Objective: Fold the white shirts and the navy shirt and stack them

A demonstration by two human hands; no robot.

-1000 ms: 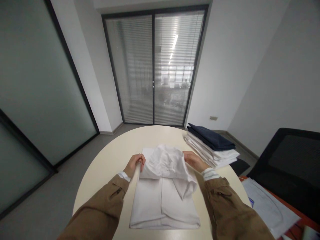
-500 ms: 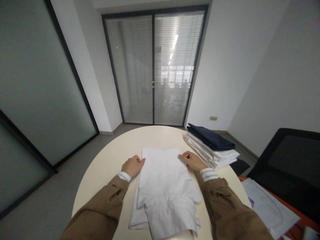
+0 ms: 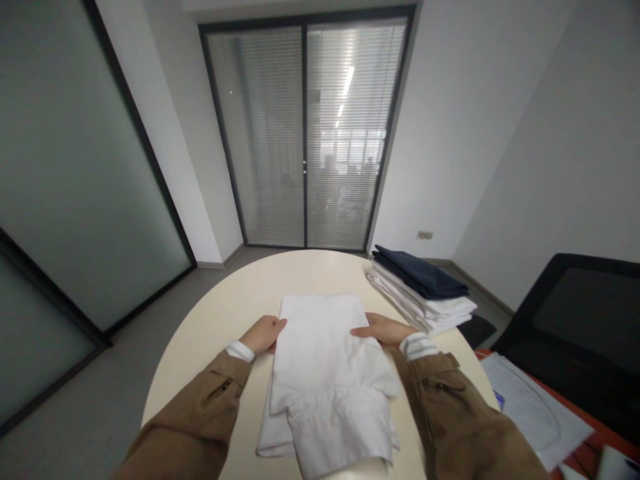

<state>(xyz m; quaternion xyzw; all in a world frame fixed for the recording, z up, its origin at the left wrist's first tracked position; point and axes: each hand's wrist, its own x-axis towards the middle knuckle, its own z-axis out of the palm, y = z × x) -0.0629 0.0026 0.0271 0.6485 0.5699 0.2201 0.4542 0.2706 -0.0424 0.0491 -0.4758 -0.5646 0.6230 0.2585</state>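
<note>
A folded white garment (image 3: 325, 353) lies in front of me, with a gathered, band-like part at its near end. What kind of garment it is, I cannot tell. My left hand (image 3: 265, 333) is closed on its left edge near the far end, thumb on top. At the opposite edge, my right hand (image 3: 385, 329) grips the cloth with the thumb laid over it and the other fingers tucked mostly out of sight beneath. A lower layer of the same white cloth shows at the near left.
The garment rests on a round cream table (image 3: 200, 340). At its far right edge stands a stack of folded white clothes (image 3: 425, 307) topped by dark navy cloth (image 3: 420, 273). A black mesh chair (image 3: 580, 320) and a pale sheet (image 3: 540, 413) on a red surface are to the right.
My right hand has shifted its hold, its thumb now over the cloth and its fingers under the edge. My left hand has closed on the left edge. The garment's right side has moved slightly.
</note>
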